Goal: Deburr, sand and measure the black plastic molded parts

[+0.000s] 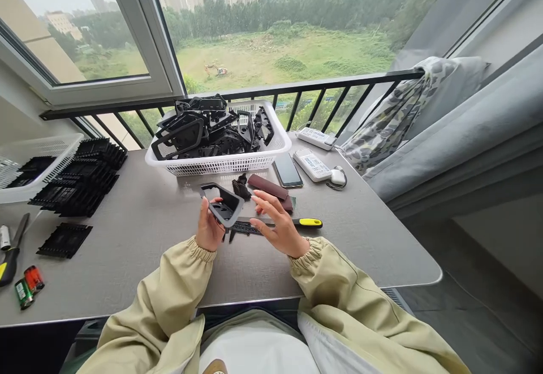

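My left hand (pixel 208 228) grips a black plastic frame part (pixel 224 204) by its left side, tilted above the table. Just right of the part is my right hand (pixel 278 226), its fingers apart and nothing held in them. Beneath and behind the hands lie a black caliper (pixel 246 227) and a tool with a yellow and black handle (pixel 310 223). Beyond them are a crumpled dark piece (pixel 241 186) and brownish-red strips (pixel 268 186).
A white basket (pixel 220 164) full of black parts stands at the back by the railing. A phone (pixel 288 170) and white boxes (pixel 313 166) lie right of it. Stacked black pieces (pixel 80 179), another basket (pixel 63 156), batteries (pixel 24 293) and a knife-like tool (pixel 12 252) are at left.
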Action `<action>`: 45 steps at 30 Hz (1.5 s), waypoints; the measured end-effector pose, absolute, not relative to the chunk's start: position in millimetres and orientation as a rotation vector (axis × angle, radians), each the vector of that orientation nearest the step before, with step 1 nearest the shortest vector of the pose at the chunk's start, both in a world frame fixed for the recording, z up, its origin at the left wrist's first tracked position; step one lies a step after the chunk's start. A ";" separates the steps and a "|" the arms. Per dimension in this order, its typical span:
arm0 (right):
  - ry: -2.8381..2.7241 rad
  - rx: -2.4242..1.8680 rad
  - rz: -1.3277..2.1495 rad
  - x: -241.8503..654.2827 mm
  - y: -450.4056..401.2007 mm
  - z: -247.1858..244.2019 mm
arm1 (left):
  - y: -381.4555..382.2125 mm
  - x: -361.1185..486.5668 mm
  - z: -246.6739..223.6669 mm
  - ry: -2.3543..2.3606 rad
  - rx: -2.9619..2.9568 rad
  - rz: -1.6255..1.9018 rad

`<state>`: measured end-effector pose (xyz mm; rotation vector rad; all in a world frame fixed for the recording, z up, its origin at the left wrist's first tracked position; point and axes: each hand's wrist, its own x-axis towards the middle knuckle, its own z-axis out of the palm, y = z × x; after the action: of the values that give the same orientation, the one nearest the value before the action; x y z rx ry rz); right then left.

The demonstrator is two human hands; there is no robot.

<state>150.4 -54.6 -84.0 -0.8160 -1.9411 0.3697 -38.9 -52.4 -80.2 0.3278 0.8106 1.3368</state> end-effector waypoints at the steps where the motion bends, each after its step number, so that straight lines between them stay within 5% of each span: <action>1: -1.960 -0.753 0.398 149.0 -55.5 -78.2 | -55.5 -34.5 -76.6 0.811 0.356 1.304; 7: -1.889 -0.566 0.394 145.5 -63.7 -49.6 | -65.6 -28.9 -60.8 1.010 0.712 1.100; 12: -1.704 -0.832 0.490 148.4 -65.7 -34.4 | -67.8 -36.4 -40.9 1.235 1.136 1.552; 21: -1.874 -0.952 0.954 126.9 -62.5 -46.6 | -76.5 -23.8 -22.7 1.110 0.928 1.316; 28: -2.247 -1.405 0.597 162.2 -46.2 -64.8 | -57.4 -42.2 -56.2 1.103 0.650 1.261; 45: -2.487 -1.432 0.369 157.3 -45.1 -124.7 | -24.5 -60.4 -107.0 1.121 0.451 1.145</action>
<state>157.3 -45.1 -124.7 -1.4319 -2.4874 0.3685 -60.4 -24.5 -107.0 0.4512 1.1207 1.1446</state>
